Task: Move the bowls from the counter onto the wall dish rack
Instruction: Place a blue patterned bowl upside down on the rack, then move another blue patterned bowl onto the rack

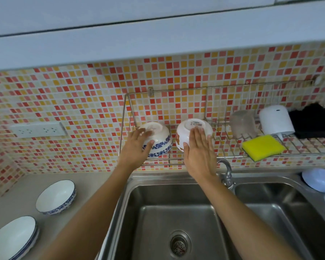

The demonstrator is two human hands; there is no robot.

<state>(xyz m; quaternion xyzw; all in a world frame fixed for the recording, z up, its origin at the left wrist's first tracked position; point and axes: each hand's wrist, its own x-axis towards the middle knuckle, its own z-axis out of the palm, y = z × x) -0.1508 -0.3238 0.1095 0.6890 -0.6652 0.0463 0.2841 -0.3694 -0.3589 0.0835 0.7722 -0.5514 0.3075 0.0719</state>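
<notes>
Hiding part of each upturned bowl at the wall dish rack's [231,156] left end, cupping the blue-flowered bowl [161,145] with the left hand [137,147], laying the straight-fingered right hand [199,152] flat on the orange-patterned bowl [184,128] — leaving a blue-rimmed bowl [55,197] and a frame-cut stack [11,237] below-left of the rack.

Plate stack [11,239] cut by bottom-left edge; black item [313,122], perhaps cloth, cropped right; left hand [137,147] fingers [142,131] blurred on bowl [162,141].

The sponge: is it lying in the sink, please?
No, the sponge lies on the wall rack above the sink.
</notes>
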